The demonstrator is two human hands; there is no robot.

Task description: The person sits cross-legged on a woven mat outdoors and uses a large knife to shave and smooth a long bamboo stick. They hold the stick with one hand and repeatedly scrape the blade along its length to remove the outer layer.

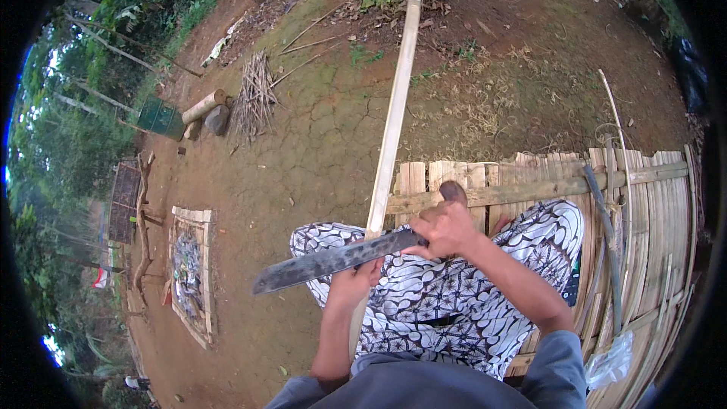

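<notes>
My right hand (448, 226) is closed round the dark wooden handle of a machete (326, 266). Its long, blotched grey blade points to the left and slightly toward me, lying across a pale split bamboo strip (396, 121). Below the blade, my left hand (354, 280) is wrapped round the strip, its fingers partly hidden by the machete. The strip runs from beside my lap far out over the ground to the base of a tree. My crossed legs, in black-and-white patterned cloth (424, 288), lie under both hands.
I sit on a split-bamboo platform (659, 212). On its right side lie a greenish stick (608, 235) and a clear plastic bag (609, 360). Thin shavings (515, 83) litter the earth ahead. A bundle of sticks (256, 95), a rock (217, 120) and a framed bed of debris (210, 257) are leftward.
</notes>
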